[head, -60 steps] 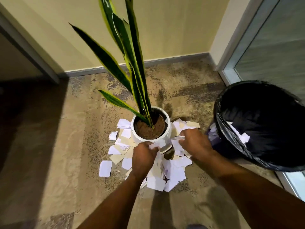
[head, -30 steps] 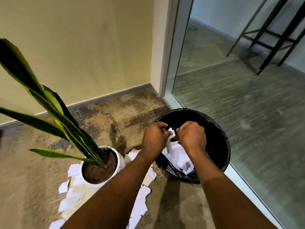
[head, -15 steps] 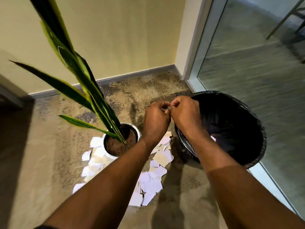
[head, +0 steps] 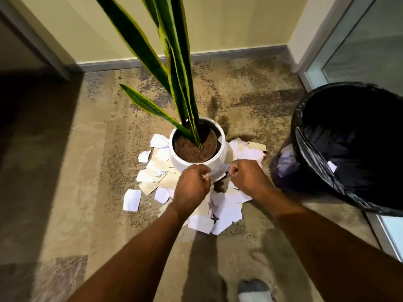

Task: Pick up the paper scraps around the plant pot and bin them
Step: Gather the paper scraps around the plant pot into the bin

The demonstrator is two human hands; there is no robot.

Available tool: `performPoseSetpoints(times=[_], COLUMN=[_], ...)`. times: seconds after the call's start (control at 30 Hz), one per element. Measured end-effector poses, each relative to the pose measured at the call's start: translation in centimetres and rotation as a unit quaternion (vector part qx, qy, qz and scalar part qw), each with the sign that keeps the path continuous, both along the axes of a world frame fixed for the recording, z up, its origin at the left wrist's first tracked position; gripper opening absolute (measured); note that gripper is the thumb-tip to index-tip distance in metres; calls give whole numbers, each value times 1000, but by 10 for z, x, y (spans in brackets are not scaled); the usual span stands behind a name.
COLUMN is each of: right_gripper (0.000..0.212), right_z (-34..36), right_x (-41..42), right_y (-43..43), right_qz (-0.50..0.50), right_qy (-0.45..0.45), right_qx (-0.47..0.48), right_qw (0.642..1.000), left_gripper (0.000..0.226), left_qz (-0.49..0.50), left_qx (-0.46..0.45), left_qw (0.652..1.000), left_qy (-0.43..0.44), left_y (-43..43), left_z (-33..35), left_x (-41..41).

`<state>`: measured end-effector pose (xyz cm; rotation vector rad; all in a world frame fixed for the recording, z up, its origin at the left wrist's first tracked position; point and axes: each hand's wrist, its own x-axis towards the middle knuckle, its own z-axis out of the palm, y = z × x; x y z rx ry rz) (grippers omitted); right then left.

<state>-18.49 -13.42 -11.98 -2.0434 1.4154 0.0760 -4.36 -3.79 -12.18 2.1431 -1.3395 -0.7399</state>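
A white plant pot (head: 219,159) with a tall green-and-yellow plant stands on the speckled floor. Several white and beige paper scraps (head: 226,213) lie around its left, front and right sides. A black-lined bin (head: 299,136) stands to the right with a few white scraps inside. My left hand (head: 192,189) is down at the pot's front, fingers curled, pinching a white scrap. My right hand (head: 247,178) is beside it, fingers curled on the edge of another scrap next to the pot.
The plant's long leaves (head: 174,62) rise toward the camera above the pot. A wall and grey skirting run behind, and a glass door frame (head: 309,62) stands on the right behind the bin. My foot (head: 255,288) shows at the bottom edge.
Both hands dropped scraps over the bin, then swung back left and down to the scraps at the pot's front. The view turned from the bin to the pot.
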Motion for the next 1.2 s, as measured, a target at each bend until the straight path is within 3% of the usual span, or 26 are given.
performPoseSetpoints(times=[0.1,0.23,0.4,0.6,0.73,0.93,1.1,1.2], right_gripper=[8,39,58,63,53,16,8,17], right_z=[-31,-68,-94,-107,-111,-113,-108,-101], right_x=[-3,-2,1,10,14,12,8,5], right_y=[19,31,32,35,35,21,12,5], right_qz=[23,111,182,246,238,187,143,107], right_qy=[11,36,77,129,135,101,90,79], right_qx=[21,31,16,-7,-49,-39,-18,-11], right_qw=[999,993,980,961,961,976,985,991], left_gripper=[30,48,71,61,44,32,22,26], left_qz=[-20,-80,-173,-166,-140,-83,-60,-49], left_qx=[81,144,213,219,190,205,184,167], left_qw=[996,984,948,937,955,972,980,984], left_qy=[-12,-71,-164,-216,-179,-81,-53,-33], left_y=[18,31,35,27,23,17,14,12], left_z=[-31,-63,-88,-102,-104,-105,-98,-89], left_x=[2,2,-2,2,-2,2,4,5])
